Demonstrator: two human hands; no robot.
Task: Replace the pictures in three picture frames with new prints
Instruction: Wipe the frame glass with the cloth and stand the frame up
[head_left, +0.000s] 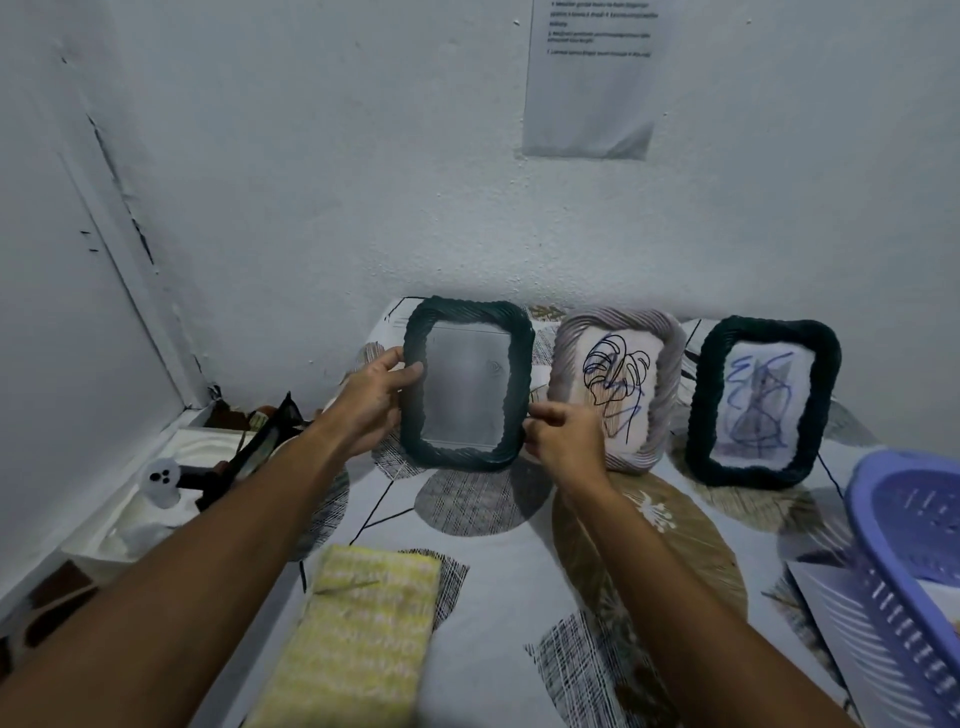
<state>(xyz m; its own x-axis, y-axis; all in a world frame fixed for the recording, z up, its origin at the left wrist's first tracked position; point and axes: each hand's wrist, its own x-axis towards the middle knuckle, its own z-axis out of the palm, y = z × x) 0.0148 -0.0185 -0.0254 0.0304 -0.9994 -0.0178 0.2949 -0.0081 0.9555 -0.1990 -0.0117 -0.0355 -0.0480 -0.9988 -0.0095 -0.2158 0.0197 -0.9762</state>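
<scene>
- Right now the left hand (371, 397) grips the left side of a dark green frame (467, 385), with the thumb on the front rim.
- The right hand (563, 441) pinches the frame's right edge low down, fingers curled.
- That frame is held up near the back of the table (498, 545), just left of a pale frame (618, 387) and another dark frame (761, 402), which both stand up with scribble pictures inside.
- The held frame could bump the pale frame, since they are so close, and tip it over.
- It could also slip, because the right hand only pinches a thin bit.
- I think the held frame shows only grey, but it is blurry, so I cannot tell if a print is inside.
- The frame's back is hidden.
- A purple basket (914, 561) is cut off at the right.
</scene>
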